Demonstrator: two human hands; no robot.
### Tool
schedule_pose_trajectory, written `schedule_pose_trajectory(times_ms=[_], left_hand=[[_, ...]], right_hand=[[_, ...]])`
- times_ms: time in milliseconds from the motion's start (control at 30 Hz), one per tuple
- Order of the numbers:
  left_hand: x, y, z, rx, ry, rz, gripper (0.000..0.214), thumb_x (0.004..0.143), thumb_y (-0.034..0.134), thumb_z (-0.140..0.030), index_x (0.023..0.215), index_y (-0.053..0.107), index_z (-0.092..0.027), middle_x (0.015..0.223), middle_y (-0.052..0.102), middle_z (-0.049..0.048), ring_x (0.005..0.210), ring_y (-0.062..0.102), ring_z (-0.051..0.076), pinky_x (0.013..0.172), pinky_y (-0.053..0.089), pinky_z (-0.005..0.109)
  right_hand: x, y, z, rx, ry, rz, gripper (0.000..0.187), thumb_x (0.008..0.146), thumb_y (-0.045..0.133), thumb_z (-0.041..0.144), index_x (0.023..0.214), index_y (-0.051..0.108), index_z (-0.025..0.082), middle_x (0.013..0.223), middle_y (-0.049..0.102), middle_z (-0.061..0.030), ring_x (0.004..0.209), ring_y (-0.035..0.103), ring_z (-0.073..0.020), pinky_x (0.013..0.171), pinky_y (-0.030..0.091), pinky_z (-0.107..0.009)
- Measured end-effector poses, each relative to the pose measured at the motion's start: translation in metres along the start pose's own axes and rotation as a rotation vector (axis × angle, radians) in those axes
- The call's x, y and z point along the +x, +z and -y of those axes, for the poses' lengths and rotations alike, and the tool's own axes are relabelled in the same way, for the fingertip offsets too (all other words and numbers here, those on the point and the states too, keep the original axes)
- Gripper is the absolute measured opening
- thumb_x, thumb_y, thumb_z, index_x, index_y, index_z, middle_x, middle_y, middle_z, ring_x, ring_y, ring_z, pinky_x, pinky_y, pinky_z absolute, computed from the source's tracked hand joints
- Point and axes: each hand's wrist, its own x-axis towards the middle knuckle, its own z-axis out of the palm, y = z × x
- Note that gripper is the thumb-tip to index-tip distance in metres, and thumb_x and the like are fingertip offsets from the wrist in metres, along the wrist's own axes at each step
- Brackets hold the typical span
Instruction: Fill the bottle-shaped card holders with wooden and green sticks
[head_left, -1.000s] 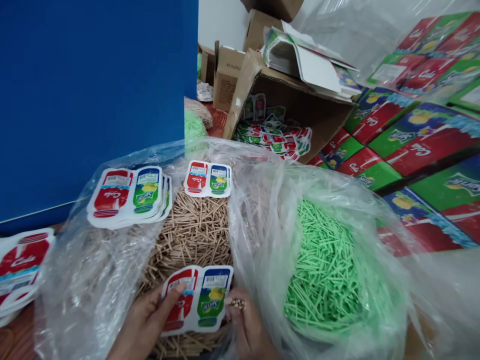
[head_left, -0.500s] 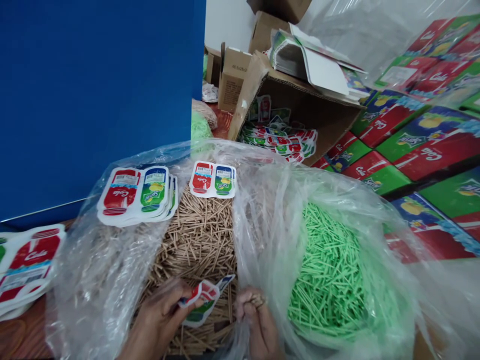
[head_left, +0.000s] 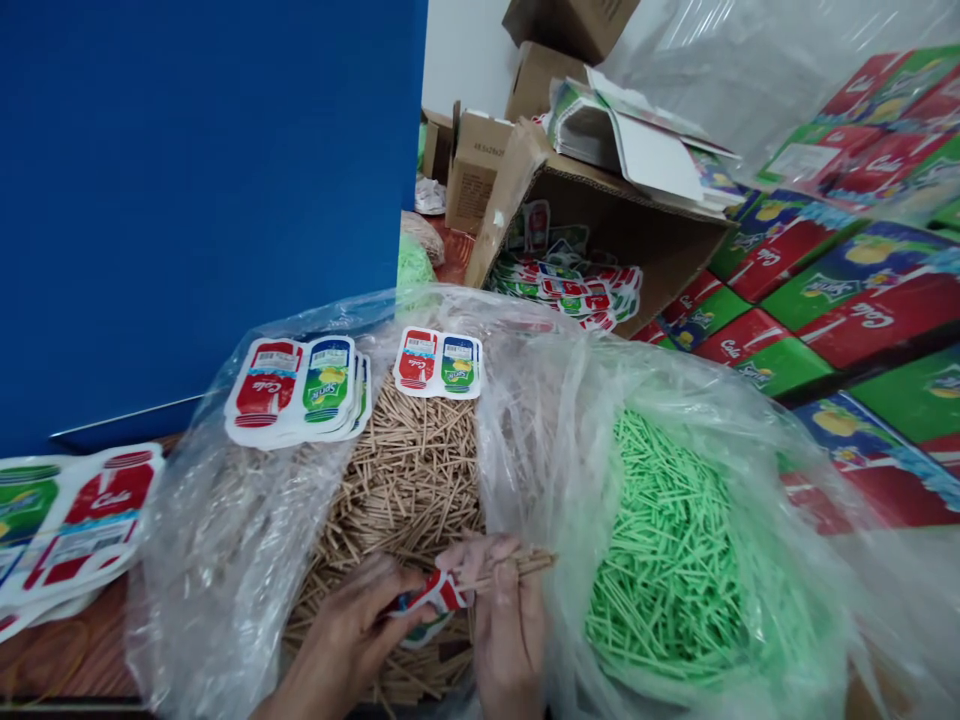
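Observation:
My left hand (head_left: 345, 630) pinches a bent card (head_left: 448, 592) printed with red, green and blue drink labels. Between the fingers of my right hand (head_left: 510, 640) are a few thin brown sticks (head_left: 536, 563), their ends pointing right; its fingertips meet the card's edge. Both hands are low over a clear plastic bag full of loose brown sticks (head_left: 420, 470). On the bag's far part rest a stack of Cola and Sprite cards (head_left: 289, 390) and a smaller pile of similar cards (head_left: 439, 362). The card's underside is hidden.
Green sticks (head_left: 667, 560) fill another plastic bag at right. Larger printed cards (head_left: 90, 520) lie at far left on wood. Behind stand a blue panel (head_left: 202, 180), an open cardboard box (head_left: 637, 230) holding cards, and stacked Cola and Sprite boxes (head_left: 840, 290).
My right hand has risen from the bag's edge with brown sticks in its fingers and met the card. My left hand has shifted slightly right and turned the card. The view has shifted a little.

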Motion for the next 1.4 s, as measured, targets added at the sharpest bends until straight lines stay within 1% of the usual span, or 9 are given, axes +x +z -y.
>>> schedule_pose_trajectory(times_ms=[233, 433, 600, 867, 967, 1067, 1133, 1233, 1400], left_hand=[[0.001, 0.000, 0.001, -0.020, 0.016, -0.032, 0.022, 0.091, 0.052, -0.043, 0.084, 0.060, -0.024, 0.061, 0.065, -0.0057, 0.054, 0.064, 0.008, 0.055, 0.049, 0.011], [-0.002, 0.000, 0.003, 0.001, 0.020, 0.021, 0.020, 0.091, 0.052, -0.041, 0.086, 0.061, -0.024, 0.063, 0.065, -0.0044, 0.055, 0.065, 0.009, 0.054, 0.050, 0.014], [0.000, -0.001, 0.000, 0.014, 0.042, -0.006, 0.021, 0.092, 0.050, -0.041, 0.086, 0.060, -0.023, 0.061, 0.065, -0.0046, 0.053, 0.064, 0.009, 0.054, 0.050, 0.014], [-0.003, 0.000, 0.004, -0.017, 0.026, 0.041, 0.020, 0.092, 0.051, -0.040, 0.085, 0.060, -0.023, 0.063, 0.065, -0.0043, 0.054, 0.064, 0.010, 0.054, 0.050, 0.015], [-0.002, 0.000, 0.003, -0.013, 0.021, 0.029, 0.020, 0.092, 0.051, -0.041, 0.086, 0.059, -0.024, 0.063, 0.065, -0.0046, 0.054, 0.064, 0.010, 0.054, 0.050, 0.015], [0.001, 0.000, 0.000, -0.010, 0.005, 0.040, 0.021, 0.093, 0.049, -0.041, 0.085, 0.060, -0.024, 0.064, 0.065, -0.0047, 0.055, 0.065, 0.009, 0.054, 0.050, 0.014], [0.002, 0.002, -0.001, 0.005, 0.005, 0.044, 0.023, 0.094, 0.048, -0.041, 0.086, 0.060, -0.024, 0.063, 0.065, -0.0044, 0.056, 0.065, 0.011, 0.054, 0.050, 0.016], [-0.001, 0.006, -0.001, 0.062, 0.035, 0.051, 0.023, 0.095, 0.045, -0.038, 0.087, 0.060, -0.023, 0.067, 0.068, -0.0021, 0.060, 0.067, 0.014, 0.058, 0.052, 0.020], [-0.002, 0.011, -0.001, 0.200, 0.097, -0.008, 0.026, 0.098, 0.038, -0.036, 0.092, 0.059, -0.022, 0.065, 0.067, -0.0023, 0.057, 0.066, 0.015, 0.060, 0.052, 0.023]], right_hand=[[0.007, -0.004, 0.000, 0.123, 0.162, -0.095, 0.019, 0.088, 0.059, 0.043, 0.089, 0.059, 0.024, 0.068, 0.066, 0.0063, 0.065, 0.068, -0.0132, 0.092, 0.049, -0.034], [0.004, -0.005, -0.007, -0.078, 0.145, -0.064, 0.027, 0.089, 0.054, 0.050, 0.088, 0.058, 0.024, 0.068, 0.067, 0.0061, 0.076, 0.070, -0.0133, 0.098, 0.042, -0.030], [0.008, -0.001, -0.007, -0.065, 0.203, -0.163, 0.033, 0.084, 0.058, 0.056, 0.085, 0.056, 0.023, 0.066, 0.068, 0.0041, 0.078, 0.070, -0.0157, 0.080, 0.051, -0.027], [0.014, 0.000, -0.014, -0.012, 0.369, -0.291, 0.042, 0.073, 0.066, 0.061, 0.081, 0.051, 0.022, 0.059, 0.063, 0.0072, 0.055, 0.067, -0.0136, 0.056, 0.052, -0.022], [0.012, 0.000, -0.011, -0.096, 0.324, -0.232, 0.039, 0.079, 0.059, 0.061, 0.081, 0.052, 0.023, 0.061, 0.063, 0.0061, 0.057, 0.068, -0.0147, 0.054, 0.052, -0.023], [0.008, 0.000, -0.003, -0.279, 0.114, -0.056, 0.033, 0.091, 0.047, 0.053, 0.084, 0.059, 0.023, 0.075, 0.068, 0.0010, 0.081, 0.070, -0.0176, 0.079, 0.053, -0.030], [0.006, -0.001, 0.005, -0.433, 0.015, 0.073, 0.029, 0.095, 0.044, 0.045, 0.094, 0.064, 0.024, 0.094, 0.070, -0.0032, 0.101, 0.065, -0.0189, 0.096, 0.045, -0.034], [0.007, 0.000, 0.017, -0.583, 0.031, 0.190, 0.025, 0.096, 0.044, 0.036, 0.106, 0.064, 0.026, 0.109, 0.067, -0.0048, 0.111, 0.058, -0.0194, 0.102, 0.039, -0.035], [0.014, 0.004, 0.021, -0.542, 0.167, 0.129, 0.032, 0.095, 0.041, 0.047, 0.096, 0.064, 0.024, 0.102, 0.069, -0.0042, 0.102, 0.062, -0.0198, 0.097, 0.042, -0.035]])
